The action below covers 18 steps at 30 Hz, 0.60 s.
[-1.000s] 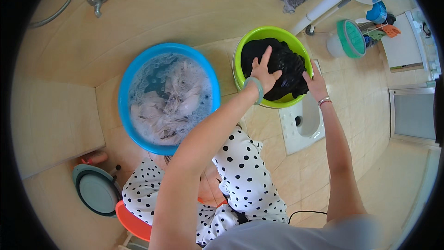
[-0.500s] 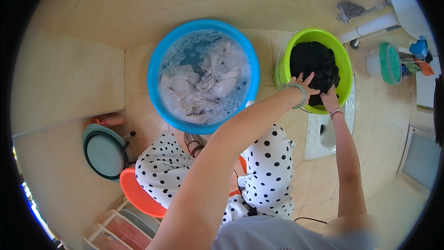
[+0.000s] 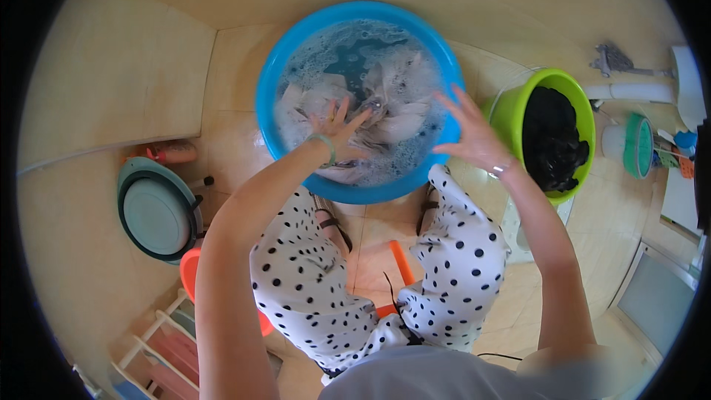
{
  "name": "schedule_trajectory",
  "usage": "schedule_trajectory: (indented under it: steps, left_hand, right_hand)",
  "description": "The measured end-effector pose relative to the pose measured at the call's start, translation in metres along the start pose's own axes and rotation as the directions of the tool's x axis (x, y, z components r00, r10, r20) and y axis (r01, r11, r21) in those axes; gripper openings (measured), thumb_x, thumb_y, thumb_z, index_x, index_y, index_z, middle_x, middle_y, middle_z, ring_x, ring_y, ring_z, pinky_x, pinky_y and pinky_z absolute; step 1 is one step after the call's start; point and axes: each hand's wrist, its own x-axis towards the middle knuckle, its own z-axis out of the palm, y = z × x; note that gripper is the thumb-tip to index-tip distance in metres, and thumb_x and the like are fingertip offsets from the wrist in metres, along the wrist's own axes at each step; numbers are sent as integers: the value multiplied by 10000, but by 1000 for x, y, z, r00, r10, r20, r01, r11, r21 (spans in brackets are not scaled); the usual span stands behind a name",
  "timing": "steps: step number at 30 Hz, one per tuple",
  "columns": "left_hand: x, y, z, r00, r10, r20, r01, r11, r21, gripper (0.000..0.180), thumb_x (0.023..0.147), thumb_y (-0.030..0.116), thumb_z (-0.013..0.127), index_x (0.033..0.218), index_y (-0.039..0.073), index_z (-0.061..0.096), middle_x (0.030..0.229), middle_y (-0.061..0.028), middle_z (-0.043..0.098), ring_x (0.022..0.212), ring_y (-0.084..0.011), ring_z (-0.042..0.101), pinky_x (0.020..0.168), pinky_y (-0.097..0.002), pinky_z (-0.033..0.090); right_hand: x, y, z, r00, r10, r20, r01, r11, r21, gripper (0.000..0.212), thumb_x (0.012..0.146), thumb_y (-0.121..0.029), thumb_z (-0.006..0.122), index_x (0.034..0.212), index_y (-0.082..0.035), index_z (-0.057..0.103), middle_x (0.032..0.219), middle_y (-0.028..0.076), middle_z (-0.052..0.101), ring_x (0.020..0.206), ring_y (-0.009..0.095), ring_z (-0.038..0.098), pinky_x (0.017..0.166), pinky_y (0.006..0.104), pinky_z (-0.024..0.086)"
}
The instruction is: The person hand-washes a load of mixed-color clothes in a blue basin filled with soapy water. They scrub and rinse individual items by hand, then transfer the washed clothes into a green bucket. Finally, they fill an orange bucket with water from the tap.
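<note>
In front of me stands a round blue basin (image 3: 268,130) of soapy water with light, pale clothes (image 3: 404,120) soaking in it. My left hand (image 3: 339,130) is over the clothes in the basin, fingers spread; whether it touches them I cannot tell. At the basin's right rim hovers my right hand (image 3: 476,133), open, thumb and fingers apart, with nothing in it. To the right, a lime-green bucket (image 3: 516,115) holds a heap of wet black clothing (image 3: 552,141); neither hand is on it.
Folded grey-green basins (image 3: 157,215) lean against the wall at left, beside a pinkish bottle (image 3: 172,152). A white rack (image 3: 141,344) stands lower left. On the right are a white pipe (image 3: 629,92), a green-rimmed container (image 3: 638,144) and a white squat toilet (image 3: 518,233), partly behind my right arm.
Both hands have left the black clothing in the green bucket and moved left to the blue basin. The view has swung, and my knees now show farther apart.
</note>
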Motion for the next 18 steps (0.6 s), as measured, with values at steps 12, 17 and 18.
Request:
schedule_trajectory:
  steps: [12,17,18]
  left_hand:
    - [64,-71,82,997,15,82,-41,948,317,541,857,222,638,1372,323,504,1508,-190,355,1383,-386,320,1069,-580,280]
    - [100,-109,114,986,-152,-73,143,983,-115,577,832,160,628,1387,244,494,1256,-221,565,1163,-356,563,952,-462,462]
    - [101,-120,127,951,-185,-248,157,979,-127,583,824,140,626,1385,231,495,1202,-215,601,1121,-345,594,924,-449,486]
  right_hand:
    - [135,80,185,908,104,406,265,606,-750,580,910,-164,503,1457,-330,405,1529,132,337,1386,395,321,1090,546,312]
    - [153,118,219,960,101,260,64,828,-557,493,911,-138,502,1400,-126,445,1373,200,493,1205,359,515,1012,417,419]
    - [160,110,224,956,124,265,32,856,-517,478,911,-133,505,1385,-109,454,1357,200,505,1188,349,527,999,411,428]
